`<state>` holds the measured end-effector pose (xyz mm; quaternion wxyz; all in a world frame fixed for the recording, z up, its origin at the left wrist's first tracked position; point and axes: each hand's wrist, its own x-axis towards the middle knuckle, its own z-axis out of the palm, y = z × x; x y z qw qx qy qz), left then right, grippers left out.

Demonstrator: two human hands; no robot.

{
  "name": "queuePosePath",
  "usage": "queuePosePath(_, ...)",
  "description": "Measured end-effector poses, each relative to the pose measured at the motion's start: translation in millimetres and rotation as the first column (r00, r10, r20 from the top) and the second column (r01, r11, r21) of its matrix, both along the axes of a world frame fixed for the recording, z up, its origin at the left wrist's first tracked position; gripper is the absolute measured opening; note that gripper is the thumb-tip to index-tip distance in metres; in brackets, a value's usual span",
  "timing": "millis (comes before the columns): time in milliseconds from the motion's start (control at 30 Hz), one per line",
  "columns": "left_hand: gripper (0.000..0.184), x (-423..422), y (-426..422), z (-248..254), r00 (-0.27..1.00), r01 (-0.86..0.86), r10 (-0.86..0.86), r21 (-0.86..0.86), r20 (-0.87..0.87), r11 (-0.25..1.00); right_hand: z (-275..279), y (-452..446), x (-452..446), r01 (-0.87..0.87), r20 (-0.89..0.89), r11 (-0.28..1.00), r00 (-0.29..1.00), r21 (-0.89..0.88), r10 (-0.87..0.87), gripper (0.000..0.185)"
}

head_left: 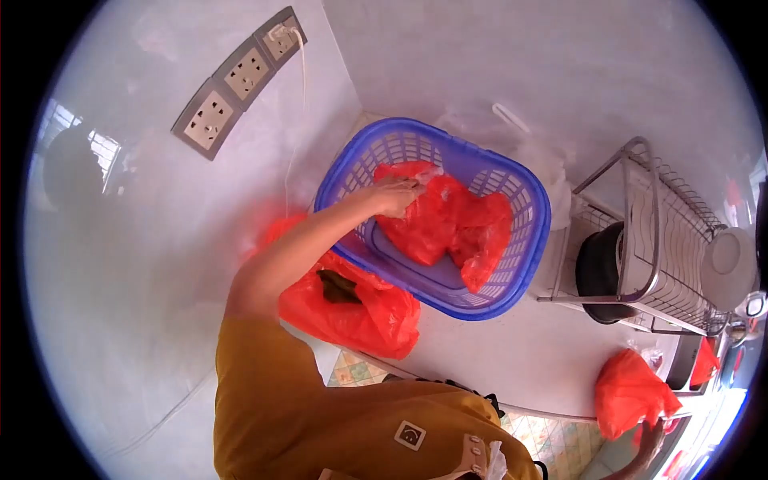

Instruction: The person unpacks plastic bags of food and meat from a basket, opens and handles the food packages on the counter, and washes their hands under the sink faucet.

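Where the person's mustard-yellow cloth shirt [320, 408] fills the foreground, a loose red plastic bag [384, 324] sits at the near edge of the pale, smooth counter [496, 360], its mouth slack enough to show something dark green [338, 286] inside. Out to the side, the right hand [652, 438] is clamped on the bunched end of a bulging, thin red plastic sack [628, 392]; gripping it there probably keeps the contents in.

Farther on, an oval blue plastic basket [480, 310] with latticed walls stands on the counter, its high sides likely stopping the crumpled red plastic bagging [436, 220] within from spreading. Into it reaches the left hand [396, 198], fingers lying over the upper end of that bagging; I cannot tell whether they pinch or merely press.

Beyond, a tiered metal wire rack [656, 232] holds a round black pot [596, 264] low down, presumably to save room. Grey-framed white sockets [246, 74] line the wall, placed high, perhaps to stay clear of splashes.
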<state>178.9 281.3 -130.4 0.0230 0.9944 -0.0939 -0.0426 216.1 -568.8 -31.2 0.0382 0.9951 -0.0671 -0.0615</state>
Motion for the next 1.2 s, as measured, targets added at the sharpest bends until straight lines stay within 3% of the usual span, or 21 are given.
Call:
queuePosePath(67, 0.037, 5, 2, -12, 0.993, -0.114, 0.110, -0.082, -0.052, 0.990, 52, 94, -12, 0.253, -0.184, 0.967, 0.949, -0.035, -0.255, 0.047)
queuePosePath(100, 0.033, 7, 2, -11, 0.987, -0.151, 0.144, -0.108, -0.071, 0.983, 77, 138, -17, 0.283, -0.238, 0.959, 0.931, -0.008, -0.277, 0.047)
queuePosePath(133, 0.029, 9, -1, 3, 0.947, -0.126, 0.117, -0.010, -0.300, 0.992, 78, 148, -20, 0.290, -0.238, 0.957, 0.929, -0.011, -0.284, 0.047)
queuePosePath(167, 0.026, 10, -3, 14, 0.852, -0.078, 0.108, 0.080, -0.512, 0.994, 77, 160, -25, 0.081, -0.104, 0.976, 0.993, 0.204, -0.061, 0.046)
queuePosePath(200, 0.026, 5, -4, 17, 0.853, -0.074, 0.102, 0.076, -0.513, 0.994, 83, 185, -29, -0.160, 0.076, 0.913, 0.987, 0.374, 0.142, 0.044)
queuePosePath(267, 0.021, -15, -3, 21, 0.894, -0.033, 0.011, -0.041, -0.449, 0.999, 110, 254, -21, -0.332, 0.037, 0.887, 0.940, 0.320, 0.339, 0.045)
queuePosePath(333, 0.016, -33, -12, 53, 0.921, 0.031, -0.036, -0.018, -0.388, 0.999, 128, 328, -13, -0.482, 0.064, 0.771, 0.861, 0.416, 0.504, 0.042)
queuePosePath(400, 0.011, -47, -16, 60, 0.942, 0.090, -0.083, 0.006, -0.326, 0.996, 125, 395, 9, -0.791, 0.183, 0.526, 0.594, 0.313, 0.784, 0.042)
queuePosePath(500, 0.008, -57, -19, 65, 0.953, 0.027, -0.022, 0.011, -0.303, 1.000, 107, 508, 32, -0.840, 0.168, 0.230, 0.351, 0.492, 0.921, 0.033)
queuePosePath(567, 0.011, -52, -22, 60, 0.975, -0.038, 0.044, 0.030, -0.218, 0.999, 59, 569, 54, -0.878, 0.222, 0.084, 0.210, 0.471, 0.952, 0.026)
queuePosePath(633, 0.015, -43, -22, 44, 0.985, -0.103, 0.108, 0.045, -0.132, 0.994, -5, 631, 76, -0.949, 0.220, -0.039, 0.032, 0.313, 0.975, 0.023)
queuePosePath(700, 0.019, -36, -18, 19, 0.989, 0.078, -0.071, -0.055, 0.129, 0.995, -56, 675, 86, -0.975, 0.147, -0.221, -0.213, 0.037, 0.966, 0.027)
queuePosePath(733, 0.021, -35, -16, 10, 0.968, 0.142, -0.123, -0.074, 0.219, 0.987, -80, 680, 86, -0.974, 0.144, -0.224, -0.217, 0.036, 0.965, 0.027)
queuePosePath(800, 0.021, -38, -10, 2, 0.938, 0.347, -0.347, -0.010, -0.015, 0.938, -107, 687, 84, -0.978, 0.083, -0.201, -0.196, 0.058, 0.977, 0.024)
queuePosePath(833, 0.021, -38, -8, -3, 0.939, 0.344, -0.345, -0.013, -0.016, 0.939, -112, 684, 83, -0.977, 0.081, -0.203, -0.198, 0.060, 0.977, 0.024)
queuePosePath(900, 0.023, -34, -11, 2, 0.963, 0.183, -0.138, 0.184, -0.231, 0.966, -110, 672, 77, -0.963, 0.062, -0.237, -0.246, -0.130, 0.967, 0.018)
queuePosePath(933, 0.023, -31, -9, 5, 0.963, 0.182, -0.139, 0.178, -0.229, 0.967, -108, 666, 77, -0.962, 0.056, -0.239, -0.247, -0.129, 0.967, 0.018)
queuePosePath(1033, 0.027, -18, 0, 76, 0.964, 0.124, -0.059, 0.242, -0.258, 0.962, -77, 645, 66, -0.961, 0.009, -0.262, -0.264, -0.088, 0.964, 0.018)
queuePosePath(1100, 0.030, -17, 17, 90, 0.998, 0.012, -0.015, -0.046, -0.067, 0.999, -62, 630, 61, -0.972, -0.009, -0.230, -0.230, 0.040, 0.973, 0.019)
queuePosePath(1133, 0.030, -16, 22, 94, 0.997, 0.013, -0.016, -0.048, -0.070, 0.999, -53, 628, 59, -0.972, -0.010, -0.229, -0.230, 0.044, 0.973, 0.019)
queuePosePath(1200, 0.035, -17, 31, 100, 0.986, -0.115, 0.159, -0.501, 0.047, 0.858, -35, 628, 52, -0.974, -0.131, -0.168, -0.188, 0.154, 0.973, 0.022)
